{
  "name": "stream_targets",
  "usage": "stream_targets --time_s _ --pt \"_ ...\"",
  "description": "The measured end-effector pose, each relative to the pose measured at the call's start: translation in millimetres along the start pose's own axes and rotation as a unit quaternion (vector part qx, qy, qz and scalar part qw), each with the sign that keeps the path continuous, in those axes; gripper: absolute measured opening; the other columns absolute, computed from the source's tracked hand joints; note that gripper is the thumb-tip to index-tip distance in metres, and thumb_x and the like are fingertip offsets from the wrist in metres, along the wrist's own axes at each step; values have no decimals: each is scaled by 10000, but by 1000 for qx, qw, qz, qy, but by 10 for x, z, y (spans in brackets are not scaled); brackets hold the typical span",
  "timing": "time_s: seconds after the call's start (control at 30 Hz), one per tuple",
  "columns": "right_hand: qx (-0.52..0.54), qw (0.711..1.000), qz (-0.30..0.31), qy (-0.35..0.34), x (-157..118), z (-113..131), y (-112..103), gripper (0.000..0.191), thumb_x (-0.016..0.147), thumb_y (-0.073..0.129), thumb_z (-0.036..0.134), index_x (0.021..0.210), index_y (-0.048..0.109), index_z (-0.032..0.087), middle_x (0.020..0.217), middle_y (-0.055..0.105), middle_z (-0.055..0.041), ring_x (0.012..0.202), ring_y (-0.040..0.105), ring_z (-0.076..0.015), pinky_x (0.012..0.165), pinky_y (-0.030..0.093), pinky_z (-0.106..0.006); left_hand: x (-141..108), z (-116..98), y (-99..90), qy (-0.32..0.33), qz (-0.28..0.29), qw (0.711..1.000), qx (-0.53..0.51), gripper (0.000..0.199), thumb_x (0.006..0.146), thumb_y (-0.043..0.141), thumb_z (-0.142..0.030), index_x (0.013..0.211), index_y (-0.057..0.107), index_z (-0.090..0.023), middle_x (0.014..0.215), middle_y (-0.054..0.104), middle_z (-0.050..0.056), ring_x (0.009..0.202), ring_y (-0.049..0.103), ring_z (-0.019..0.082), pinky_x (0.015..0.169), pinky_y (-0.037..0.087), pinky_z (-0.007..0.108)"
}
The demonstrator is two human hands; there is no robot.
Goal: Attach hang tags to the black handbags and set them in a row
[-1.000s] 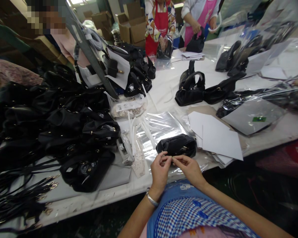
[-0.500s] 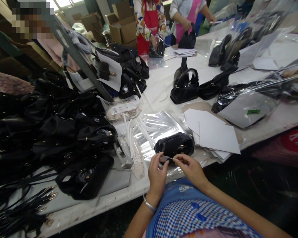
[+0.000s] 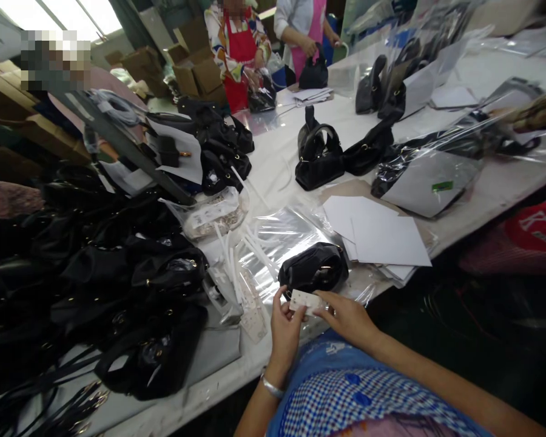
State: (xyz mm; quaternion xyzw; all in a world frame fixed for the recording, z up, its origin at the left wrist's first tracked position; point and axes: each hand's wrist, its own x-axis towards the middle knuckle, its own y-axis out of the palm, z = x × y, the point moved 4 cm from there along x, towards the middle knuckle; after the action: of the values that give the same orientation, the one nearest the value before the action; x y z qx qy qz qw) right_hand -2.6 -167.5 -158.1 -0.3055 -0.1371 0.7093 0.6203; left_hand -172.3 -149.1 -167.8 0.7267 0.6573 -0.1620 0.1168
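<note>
Between both hands is a small whitish card (image 3: 304, 300) with tiny marks, tilted so its face shows. My left hand (image 3: 286, 325) pinches its left end, and a bracelet circles that wrist. At the card's right end, my right hand (image 3: 347, 318) grips it with thumb and fingers. Just beyond the hands a black handbag (image 3: 313, 267) lies on clear plastic sheets (image 3: 273, 233). More such cards (image 3: 255, 318) lie to the left, beside white strips (image 3: 259, 250).
Black handbags (image 3: 113, 267) are heaped at left, with dark straps (image 3: 73, 400) in front. White paper sheets (image 3: 377, 233) lie right of the handbag. A clear bag of small items (image 3: 216, 215) and a slanting metal post (image 3: 131, 136) stand beyond. Co-workers handle bags across the table.
The card has turned from edge-on to face-up between my fingers. The view has shifted, so the table's far things sit farther left. A far co-worker still holds a black handbag.
</note>
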Motion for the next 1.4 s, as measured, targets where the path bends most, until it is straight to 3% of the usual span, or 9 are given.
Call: stream_targets --time_s 0.13,0.33,0.47,0.57,0.77,1.0,1.13,1.27,1.4 --pt "-56 998 -30 7 -7 -9 -225 275 882 557 407 1052 683 231 931 719 -43 766 649 -207 706 505 -335 -31 -62 6 -16 23 999 -18 663 837 643 -375 1388 325 -189 901 691 76 769 671 171 718 544 295" --pt "-133 968 -185 -103 80 97 -760 186 917 529 292 933 701 224 934 721 -54 933 630 -229 836 480 -354 160 -479 -45 184 -66 953 232 348 906 531 -335 1237 548 -226 1263 574 114 1186 543 246 962 482 404" --pt "-145 956 -206 -148 226 91 -821 246 938 471 233 978 714 224 1011 730 -56 945 658 -208 875 483 -337 349 -650 174 247 14 928 279 566 839 628 -291 1365 431 -230 1393 490 106 1312 441 256 1126 339 449" --pt "-153 955 -198 -161 335 -9 -751 283 949 433 207 1042 700 223 1058 725 -50 925 671 -190 839 490 -302 485 -649 215 233 37 933 273 578 779 699 -324 1304 483 -213 1286 564 107 1220 517 261 1068 398 445" --pt "-280 937 -128 -165 451 -161 -524 267 901 474 90 1041 668 208 943 717 -46 807 643 -179 665 428 -263 642 -606 -7 168 20 963 208 277 816 646 -366 1001 581 -171 945 641 42 913 617 182 850 511 320" --pt "-357 908 -20 -218 608 115 -427 159 891 513 110 870 666 153 811 671 -87 715 604 -184 617 373 -293 701 -592 -69 122 106 974 159 254 838 611 -360 990 602 -157 929 675 49 909 626 192 844 499 306" --pt "-371 884 49 -280 690 214 -429 134 879 546 109 862 674 146 789 678 -83 729 623 -190 630 398 -295 686 -620 -72 106 169 971 132 307 841 608 -387 1031 609 -147 981 682 72 942 633 210 881 496 333" --pt "-359 895 47 -260 718 194 -434 156 865 551 91 903 687 158 817 696 -81 701 638 -172 609 417 -272 664 -673 -21 128 193 950 208 404 773 690 -412 1081 609 -162 936 682 50 885 636 209 841 509 343" --pt "-352 907 44 -228 756 124 -400 170 850 555 91 921 697 151 850 709 -99 690 656 -180 602 447 -267 684 -656 84 171 135 920 325 425 687 766 -335 1067 629 -200 979 693 47 902 643 233 807 504 344"
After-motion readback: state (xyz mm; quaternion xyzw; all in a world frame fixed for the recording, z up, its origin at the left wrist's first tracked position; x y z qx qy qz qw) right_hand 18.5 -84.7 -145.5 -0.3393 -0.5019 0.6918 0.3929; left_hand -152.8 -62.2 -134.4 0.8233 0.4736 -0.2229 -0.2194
